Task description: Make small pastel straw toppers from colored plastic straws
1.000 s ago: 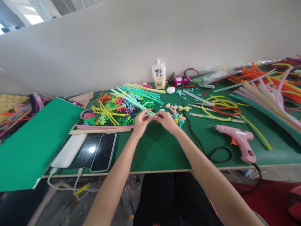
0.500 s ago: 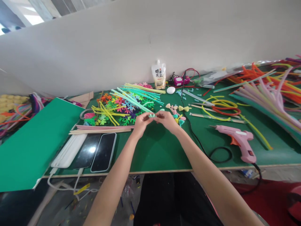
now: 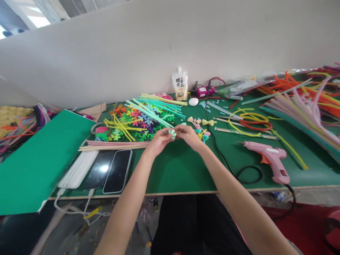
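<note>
A small mint-green looped piece [image 3: 172,134] is grasped in the fingertips of the left hand [image 3: 158,141], above the bench [image 3: 180,170]. Compared with half a second ago, it has been turned, and more of its curled loops are now shown, so its shape can be seen more fully. The right hand [image 3: 190,137] is held curled just beside it; whether the piece is also pinched there cannot be told. Mint-green stems [image 3: 148,112] are laid beyond the left hand, and small coloured pieces [image 3: 204,135] are gathered near the right.
</note>
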{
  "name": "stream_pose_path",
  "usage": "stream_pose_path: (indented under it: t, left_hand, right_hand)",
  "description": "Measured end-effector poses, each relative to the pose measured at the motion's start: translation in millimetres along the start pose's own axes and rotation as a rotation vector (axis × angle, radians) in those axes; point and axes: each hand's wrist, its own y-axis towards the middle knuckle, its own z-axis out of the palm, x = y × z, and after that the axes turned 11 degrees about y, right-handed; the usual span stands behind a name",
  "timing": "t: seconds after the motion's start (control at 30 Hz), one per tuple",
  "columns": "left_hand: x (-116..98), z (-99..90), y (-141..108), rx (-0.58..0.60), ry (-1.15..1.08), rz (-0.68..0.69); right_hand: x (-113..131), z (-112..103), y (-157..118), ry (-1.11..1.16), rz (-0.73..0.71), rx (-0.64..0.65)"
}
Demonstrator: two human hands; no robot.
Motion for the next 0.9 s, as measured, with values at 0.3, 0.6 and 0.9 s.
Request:
stream_pose_path:
  t: [0.3,0.6,0.9]
  left_hand:
    - [1.9,0.6,2.9,-0.071,0.031,0.037]
    - [1.5,5.8,3.4,-0.181,0.128,0.078]
    - [0.7,6.8,2.8,-0.214,0.229,0.125]
  right_hand:
    - [-0.4,-1.6,0.0,-0.126,-0.048,-0.046]
    - [-4.4,-4.7,1.7,-0.12,0.053,-0.169]
    - [0.1,-4.3,-2.3,0.102,0.149,-0.113]
